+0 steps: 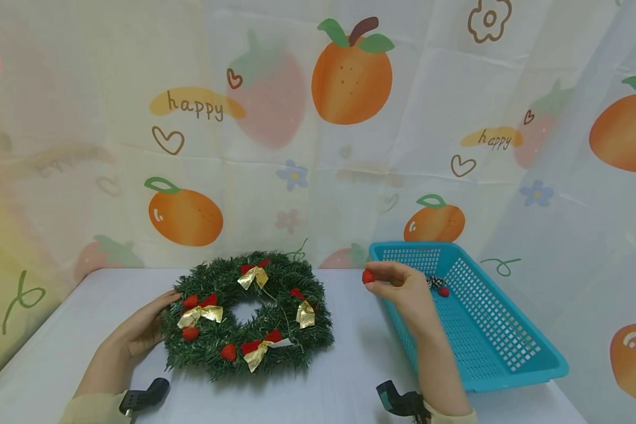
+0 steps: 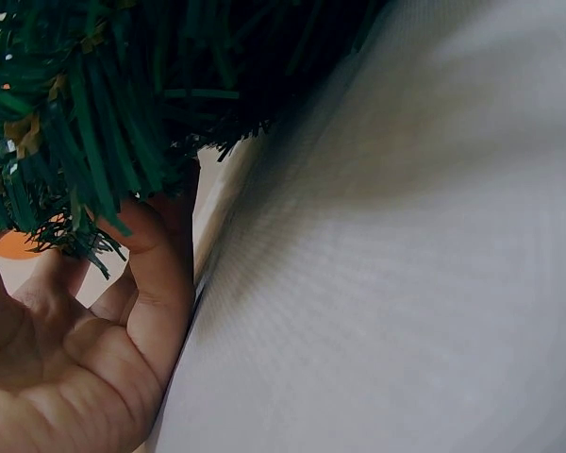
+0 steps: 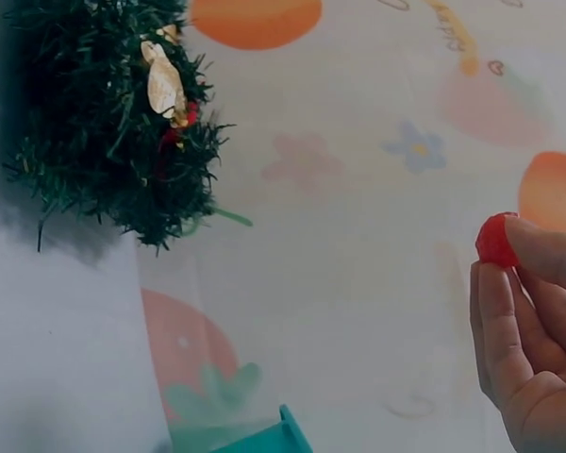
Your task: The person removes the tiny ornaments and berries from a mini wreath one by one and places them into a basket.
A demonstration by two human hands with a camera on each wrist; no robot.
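Observation:
A green artificial wreath (image 1: 307, 274) lies on the table, decorated with red-and-gold bows (image 1: 254, 277) and several red berries (image 1: 229, 352). My left hand (image 1: 145, 324) grips the wreath's left edge; in the left wrist view, the hand's (image 2: 94, 349) fingertips are partly hidden by the foliage. Between thumb and fingertips, my right hand (image 1: 403, 294) pinches a small red berry (image 1: 368, 277), raised beside the basket's left rim. The right wrist view shows that red berry (image 3: 496, 242) pinched well apart from the wreath (image 3: 94, 123).
To the right stands a blue plastic basket (image 1: 509, 306), with a dark pinecone (image 1: 434, 282) and another red berry (image 1: 443, 292) inside. A white cloth-covered table (image 1: 344, 365) lies beneath everything. Behind it hangs a fruit-print curtain (image 1: 350, 194).

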